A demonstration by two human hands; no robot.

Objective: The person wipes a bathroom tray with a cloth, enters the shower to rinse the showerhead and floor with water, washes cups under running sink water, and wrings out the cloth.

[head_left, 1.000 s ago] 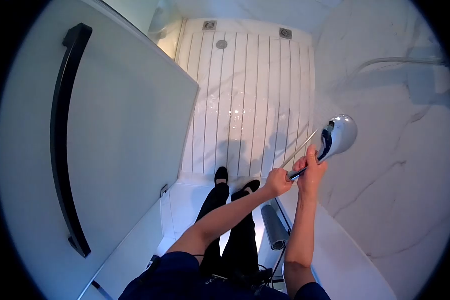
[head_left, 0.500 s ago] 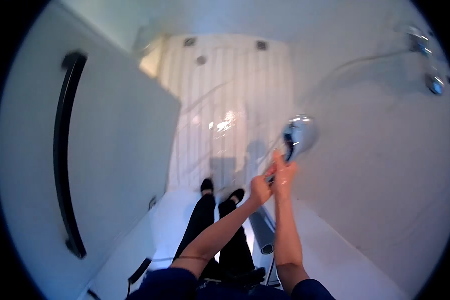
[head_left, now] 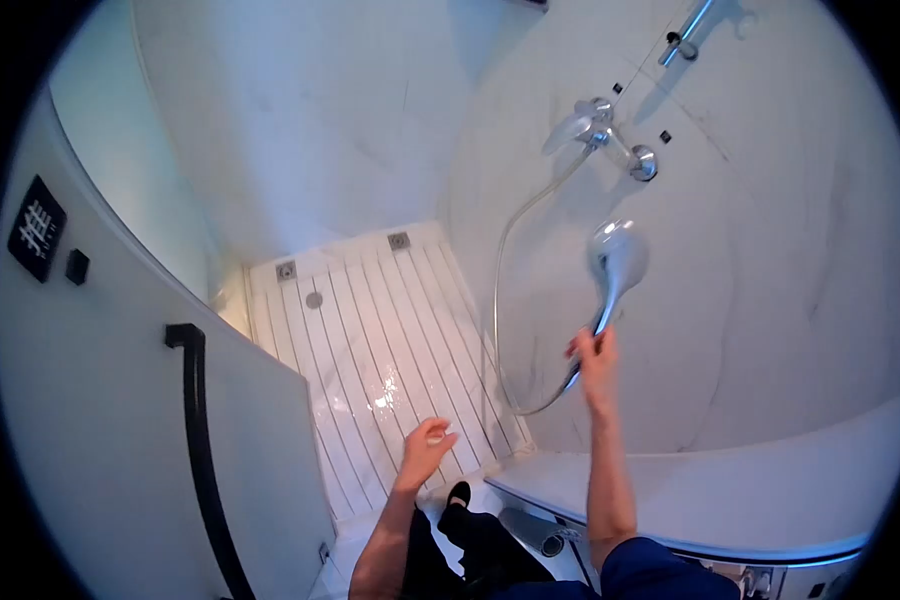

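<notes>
My right hand point(head_left: 597, 372) is wrapped round the handle of a chrome shower head point(head_left: 618, 258), which points upward near the marbled wall on the right. From the handle's lower end a hose point(head_left: 500, 300) loops up to the chrome mixer tap point(head_left: 595, 122) on that wall. My left hand point(head_left: 427, 450) is empty, its fingers apart and slightly curled, over the near part of the slatted white shower floor point(head_left: 370, 350). Wet patches shine on the floor.
A door point(head_left: 260, 440) with a long black handle point(head_left: 202, 460) stands at the left. Drains point(head_left: 314, 300) lie at the floor's far end. A white ledge point(head_left: 750, 500) runs along the right, with a grey roll point(head_left: 535, 532) by my legs. A slide bar point(head_left: 685, 35) is higher up.
My left hand has let go of the shower handle and moved left. My right hand keeps hold of it. The view has turned towards the right wall, bringing the tap and slide bar into sight.
</notes>
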